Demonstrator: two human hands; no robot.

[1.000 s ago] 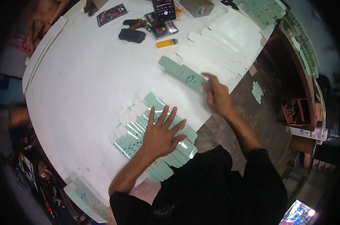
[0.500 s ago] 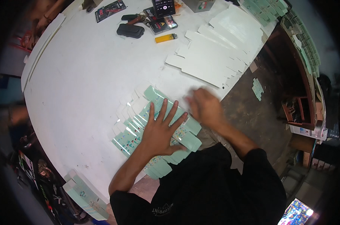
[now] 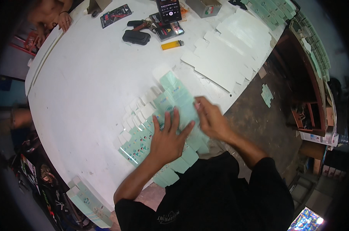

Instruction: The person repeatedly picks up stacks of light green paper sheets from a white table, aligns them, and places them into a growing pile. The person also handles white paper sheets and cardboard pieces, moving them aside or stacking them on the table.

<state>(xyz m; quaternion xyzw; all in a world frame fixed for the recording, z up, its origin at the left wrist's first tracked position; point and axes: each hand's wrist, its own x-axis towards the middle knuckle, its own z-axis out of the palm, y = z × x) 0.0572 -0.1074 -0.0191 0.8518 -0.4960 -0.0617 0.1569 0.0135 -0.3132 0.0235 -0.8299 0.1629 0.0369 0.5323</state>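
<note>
Mint-green flat carton blanks [image 3: 136, 143] lie in a fanned, overlapping pile at the table's near edge, their small white flaps along the far left side. My left hand [image 3: 166, 141] rests on the pile with its fingers spread. Farther out, the topmost blank [image 3: 176, 94] lies turned a little, partly under those fingertips. At its right edge my right hand [image 3: 213, 120] is closed, thumb and fingers pinching that edge. Motion smears the blank's right side slightly.
White-side-up blanks [image 3: 228, 50] spread at the far right of the white table [image 3: 78, 88]. A yellow lighter [image 3: 172, 45], a black case [image 3: 136, 37] and a phone [image 3: 169, 11] sit at the back. Another person's hand [image 3: 64, 20] rests at the far left edge.
A green blank now sits farther out on top of the pile. My right hand has come down onto its right edge; my left hand has shifted slightly right.
</note>
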